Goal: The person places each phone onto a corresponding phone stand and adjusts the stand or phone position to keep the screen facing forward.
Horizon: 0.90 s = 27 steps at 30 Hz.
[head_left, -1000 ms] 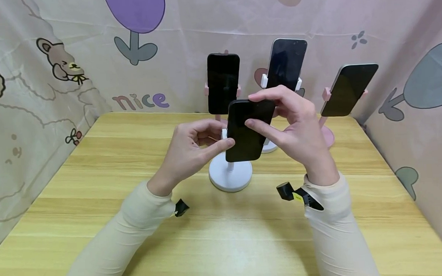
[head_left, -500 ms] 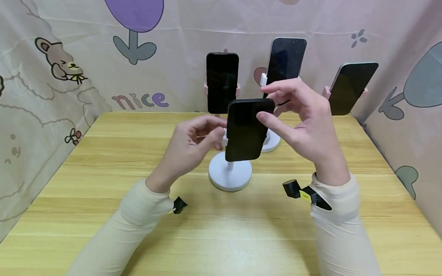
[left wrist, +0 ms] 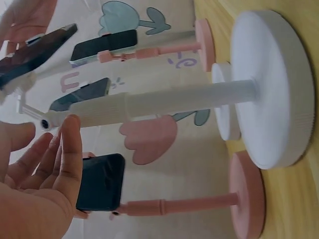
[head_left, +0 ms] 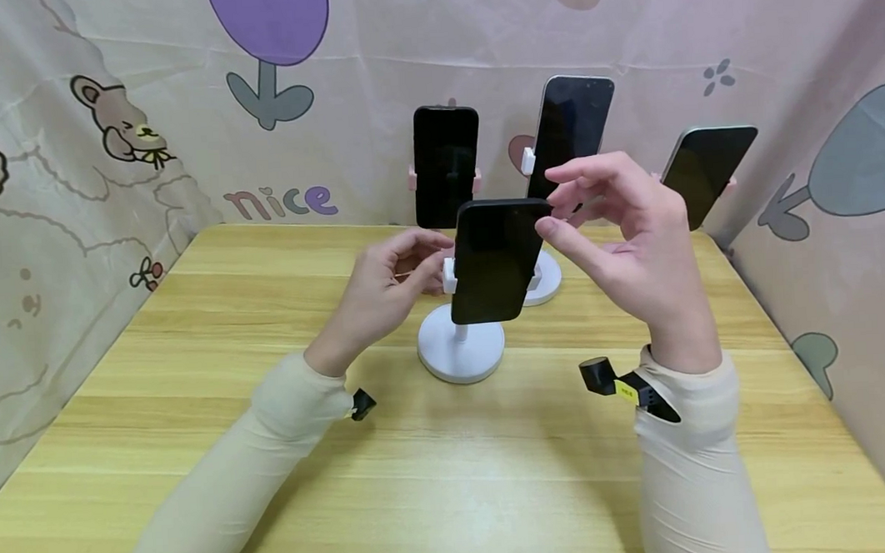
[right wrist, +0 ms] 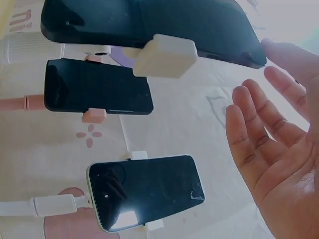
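Observation:
A black phone (head_left: 493, 261) sits tilted in the white clamp (head_left: 450, 276) of a phone stand, whose round white base (head_left: 461, 346) rests on the wooden table. My left hand (head_left: 383, 288) is beside the clamp's left side, fingers loosely bent and holding nothing. In the left wrist view its fingertips lie near the hinge of the white stand (left wrist: 169, 102); whether they touch it I cannot tell. My right hand (head_left: 631, 237) hovers at the phone's upper right corner, thumb and fingers spread apart with nothing between them. The right wrist view shows the phone (right wrist: 149, 22) gripped by the clamp (right wrist: 167, 56).
Behind stand three more phones in stands: one in a pink stand (head_left: 448, 168), one in a white stand (head_left: 573, 123), and one at the right (head_left: 711, 170) in another pink stand. Patterned cloth (head_left: 366, 105) hangs around the wooden table (head_left: 453, 476).
My right hand has let go of the phone and drawn away to the right. My left thumb has come off the phone's edge. The phone stays in the clamp.

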Available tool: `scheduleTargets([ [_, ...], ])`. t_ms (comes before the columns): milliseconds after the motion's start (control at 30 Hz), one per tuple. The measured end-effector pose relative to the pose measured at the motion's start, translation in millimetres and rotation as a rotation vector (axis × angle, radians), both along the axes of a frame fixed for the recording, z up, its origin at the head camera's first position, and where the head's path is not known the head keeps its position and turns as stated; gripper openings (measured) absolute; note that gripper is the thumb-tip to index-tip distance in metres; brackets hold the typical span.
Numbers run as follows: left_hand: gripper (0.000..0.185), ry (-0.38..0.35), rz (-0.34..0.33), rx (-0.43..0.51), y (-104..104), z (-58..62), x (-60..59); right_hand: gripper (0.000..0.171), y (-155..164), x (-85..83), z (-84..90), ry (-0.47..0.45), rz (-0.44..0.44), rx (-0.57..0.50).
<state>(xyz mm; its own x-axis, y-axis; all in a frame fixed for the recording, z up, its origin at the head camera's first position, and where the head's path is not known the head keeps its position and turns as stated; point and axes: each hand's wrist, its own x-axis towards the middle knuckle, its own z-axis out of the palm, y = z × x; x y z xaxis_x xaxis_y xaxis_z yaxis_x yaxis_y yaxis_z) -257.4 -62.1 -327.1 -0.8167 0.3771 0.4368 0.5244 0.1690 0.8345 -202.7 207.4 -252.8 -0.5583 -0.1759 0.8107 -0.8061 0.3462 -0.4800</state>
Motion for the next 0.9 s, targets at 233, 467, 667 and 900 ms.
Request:
scheduleTargets([
  [233, 0.024, -0.003, 0.034, -0.077, 3.0, -8.3, -4.8, 0.036, 9.3, 2.1, 0.3, -0.056, -0.034, 0.045],
  [467, 0.030, 0.029, 0.041, -0.128, 4.4, -16.3, -10.0, 0.035, 14.9, 2.7, 0.0, -0.130, -0.065, 0.095],
  [667, 0.037, 0.078, 0.020, -0.186, 7.2, -23.7, -15.2, 0.023, 21.1, 0.3, -0.8, -0.203, -0.088, 0.159],
  [900, 0.040, 0.092, 0.001, -0.215, 14.5, -29.6, -16.7, 0.017, 27.0, -1.0, -4.7, -0.305, -0.117, 0.241],
])
